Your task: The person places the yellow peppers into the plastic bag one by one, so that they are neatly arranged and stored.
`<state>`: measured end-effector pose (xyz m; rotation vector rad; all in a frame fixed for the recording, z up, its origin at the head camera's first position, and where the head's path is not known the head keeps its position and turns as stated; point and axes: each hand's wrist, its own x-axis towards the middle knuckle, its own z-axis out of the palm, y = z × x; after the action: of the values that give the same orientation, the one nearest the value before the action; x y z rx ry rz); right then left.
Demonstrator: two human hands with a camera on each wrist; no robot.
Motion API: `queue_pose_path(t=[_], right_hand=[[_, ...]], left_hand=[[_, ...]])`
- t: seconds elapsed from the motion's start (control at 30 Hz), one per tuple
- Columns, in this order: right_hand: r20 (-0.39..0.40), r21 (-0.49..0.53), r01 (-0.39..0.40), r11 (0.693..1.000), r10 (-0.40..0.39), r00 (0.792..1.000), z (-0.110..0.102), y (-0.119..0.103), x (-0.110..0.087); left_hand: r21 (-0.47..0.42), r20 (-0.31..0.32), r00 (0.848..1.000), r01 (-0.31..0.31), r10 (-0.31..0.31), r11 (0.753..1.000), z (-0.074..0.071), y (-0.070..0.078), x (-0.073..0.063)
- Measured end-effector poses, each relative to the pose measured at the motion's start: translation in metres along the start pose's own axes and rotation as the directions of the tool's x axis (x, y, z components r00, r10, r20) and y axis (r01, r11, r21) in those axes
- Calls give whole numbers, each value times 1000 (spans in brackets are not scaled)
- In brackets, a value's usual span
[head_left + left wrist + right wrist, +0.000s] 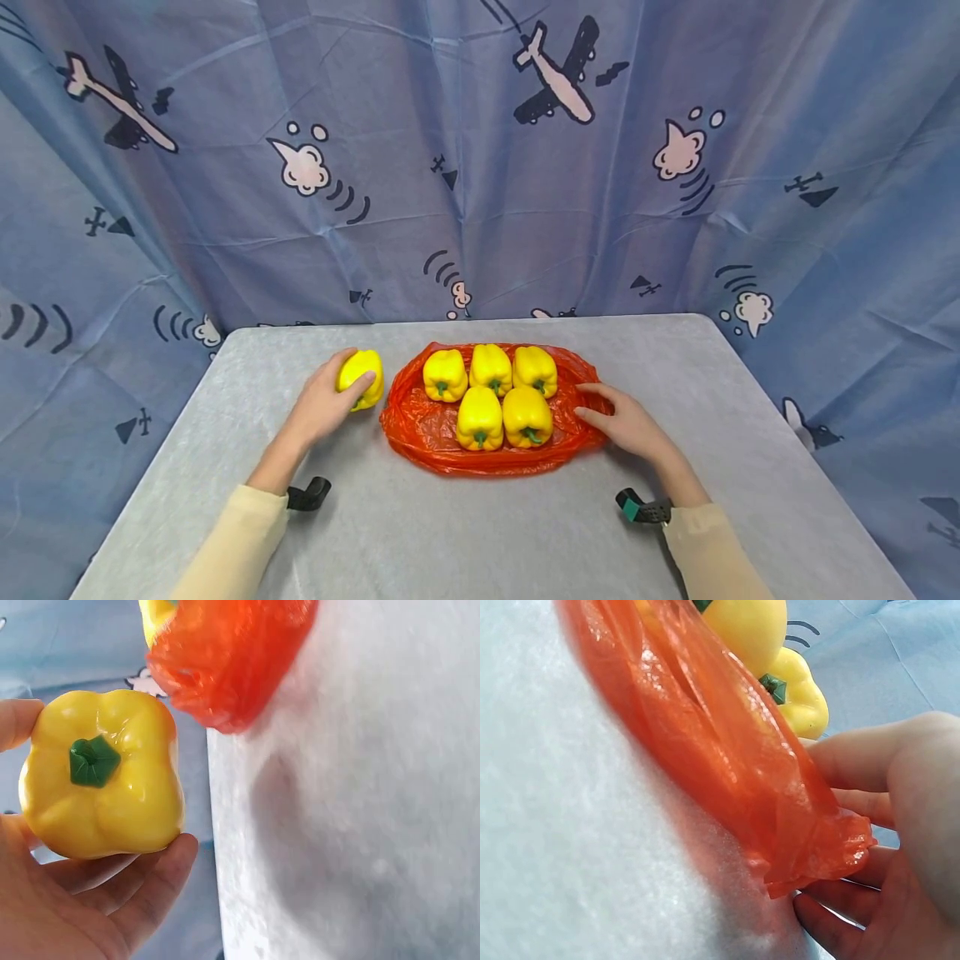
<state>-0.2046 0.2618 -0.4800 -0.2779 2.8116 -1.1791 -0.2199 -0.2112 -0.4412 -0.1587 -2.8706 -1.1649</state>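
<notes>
In the head view my left hand point(324, 402) grips a yellow bell pepper point(362, 379) just left of the red plastic bag point(427, 454). Its green stem point(94, 761) faces the left wrist camera, with thumb and fingers on the sides of the fruit. Several more yellow bell peppers point(491, 369) sit on the spread bag, three behind and two in front. At the bag's right edge is my right hand point(630, 423). Close up, its thumb and fingers curve around the crumpled red rim point(825, 851), though some fingertips are hidden behind the plastic.
The bag lies on a pale grey table point(480, 542). Behind the table's far edge hangs a blue curtain point(465, 125) printed with planes and clouds. Dark straps with camera mounts point(309, 495) are on both wrists, below cream sleeves point(236, 533).
</notes>
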Motion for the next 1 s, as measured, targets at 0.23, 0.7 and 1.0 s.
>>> queue_pose_path(t=[0.23,0.7,1.0], right_hand=[[-1,-6,-1,1000,1,1000,0,2,0],[-1,-5,9,1000,-9,1000,1,2,1],[1,-1,5,1000,-5,1000,0,1,0]], left_hand=[[-27,-6,999,-36,35,999,6,17,-3],[-72,18,993,-117,119,991,30,44,-12],[-59,27,991,-127,129,990,47,49,-17]])
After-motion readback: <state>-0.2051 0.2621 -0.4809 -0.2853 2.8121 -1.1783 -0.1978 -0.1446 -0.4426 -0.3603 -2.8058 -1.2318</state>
